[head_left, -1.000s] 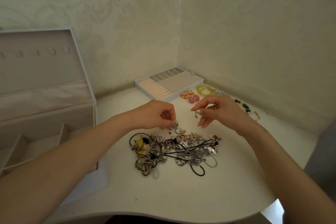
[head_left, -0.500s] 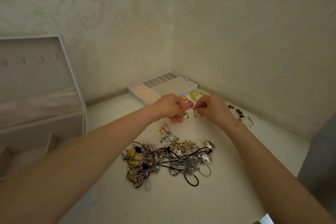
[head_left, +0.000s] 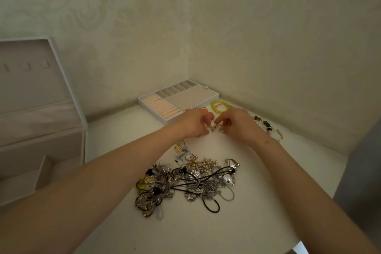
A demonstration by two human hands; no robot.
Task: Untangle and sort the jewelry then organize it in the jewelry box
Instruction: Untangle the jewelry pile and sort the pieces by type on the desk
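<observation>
— Jewelry tangle [head_left: 185, 183]: where is it lying?
— It is lying on the white table [head_left: 206, 231], toward the near edge, between the two forearms. Dark cords, silver chains and a pearl cluster are knotting together in it. A gold oval earring [head_left: 178, 148] and a ring [head_left: 189, 157] are lying just beyond it.
— What are the hands doing?
— Both are working past the tangle, close together. The right hand [head_left: 239, 125] is pinching a small gold piece [head_left: 214, 128] between thumb and forefinger, low over the table. The left hand [head_left: 192, 122] is curling its fingers beside the same piece; whether they are gripping it cannot be told.
— And the storage?
— The open jewelry box [head_left: 31, 140] is standing at the left edge. A ring tray [head_left: 179, 99] is sitting in the corner, with a yellow bead bracelet [head_left: 213, 106] and a dark bead strand [head_left: 266, 126] lying to its right.
</observation>
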